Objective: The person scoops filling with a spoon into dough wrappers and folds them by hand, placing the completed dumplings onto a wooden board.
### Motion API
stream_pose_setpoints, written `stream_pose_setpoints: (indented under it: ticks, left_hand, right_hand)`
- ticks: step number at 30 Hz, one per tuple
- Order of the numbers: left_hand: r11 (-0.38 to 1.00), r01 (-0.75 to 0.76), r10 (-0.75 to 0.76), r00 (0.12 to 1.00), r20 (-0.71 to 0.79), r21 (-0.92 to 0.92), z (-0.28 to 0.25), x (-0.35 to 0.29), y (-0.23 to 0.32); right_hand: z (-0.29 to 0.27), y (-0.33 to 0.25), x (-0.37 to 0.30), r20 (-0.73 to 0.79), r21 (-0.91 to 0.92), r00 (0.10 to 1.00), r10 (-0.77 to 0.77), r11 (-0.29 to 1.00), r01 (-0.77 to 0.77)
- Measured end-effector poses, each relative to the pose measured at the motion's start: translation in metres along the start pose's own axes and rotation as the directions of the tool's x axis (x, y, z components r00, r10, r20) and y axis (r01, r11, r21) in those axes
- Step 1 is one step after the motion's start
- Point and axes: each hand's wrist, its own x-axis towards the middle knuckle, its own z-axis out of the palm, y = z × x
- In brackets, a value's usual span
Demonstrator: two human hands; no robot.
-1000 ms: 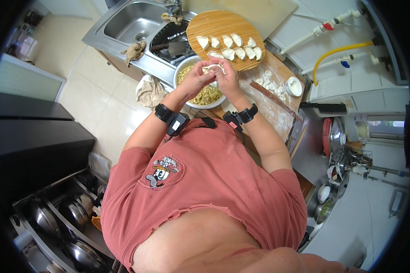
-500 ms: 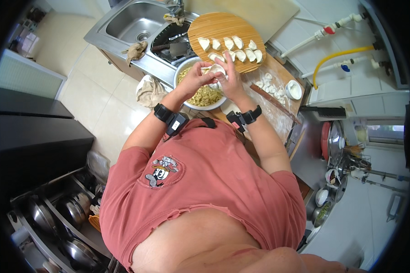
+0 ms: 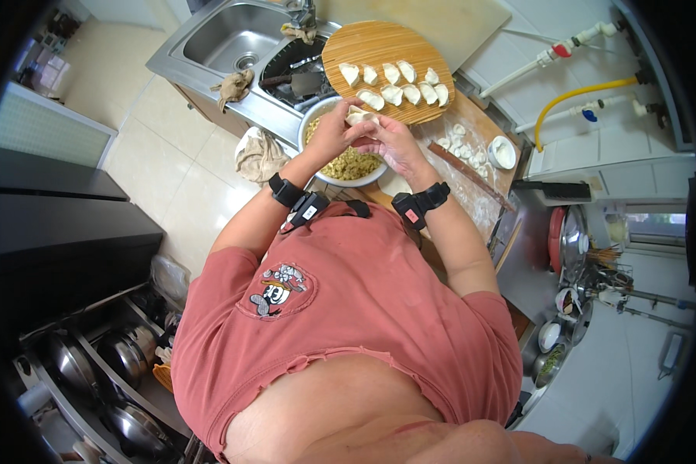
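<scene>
Both of my hands are over a wide bowl (image 3: 340, 183) of greenish-yellow chopped filling (image 3: 351, 165). My left hand (image 3: 333, 134) and my right hand (image 3: 397, 145) pinch the edges of one pale dumpling (image 3: 361, 116) between them. The dumpling looks folded over; its lower part is hidden by my fingers. Just beyond my hands lies a round bamboo board (image 3: 387, 48) with two rows of folded dumplings (image 3: 392, 94). Beside my right wrist, a flat dough wrapper (image 3: 394, 184) shows in part on the wooden board.
To the right, a rolling pin (image 3: 469, 174) lies on the floury wooden board (image 3: 483, 210), near small dough pieces (image 3: 458, 144) and a white bowl of flour (image 3: 503, 152). A steel sink (image 3: 232, 39) is at the far left. A cloth (image 3: 261, 158) hangs left of the filling bowl.
The wrapper, more open and cupped before, now looks folded over in my fingers. My right hand has lowered and its raised fingers have curled in towards my left hand.
</scene>
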Motion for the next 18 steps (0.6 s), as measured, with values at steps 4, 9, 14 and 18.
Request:
stream_pose_setpoints:
  ticks: [4,9,14,18]
  left_hand:
    - [1.000,0.031,-0.031,0.997,0.077,0.005,0.002,-0.002,0.005]
    - [0.995,-0.092,0.092,0.996,0.012,-0.030,0.003,-0.003,0.002]
    - [0.969,-0.030,0.022,0.999,-0.035,-0.247,0.008,-0.005,-0.001]
    - [0.995,0.001,-0.007,0.998,-0.055,-0.098,0.007,-0.005,0.001]
  right_hand:
    - [-0.003,0.003,0.001,-0.040,-0.087,0.999,0.003,0.996,-0.007]
    - [0.009,-0.003,-0.002,-0.022,-0.172,1.000,0.006,0.985,-0.009]
    - [0.017,-0.006,-0.004,-0.025,-0.186,0.999,0.028,0.982,-0.032]
    - [0.021,-0.005,-0.005,-0.022,-0.194,1.000,-0.002,0.981,-0.002]
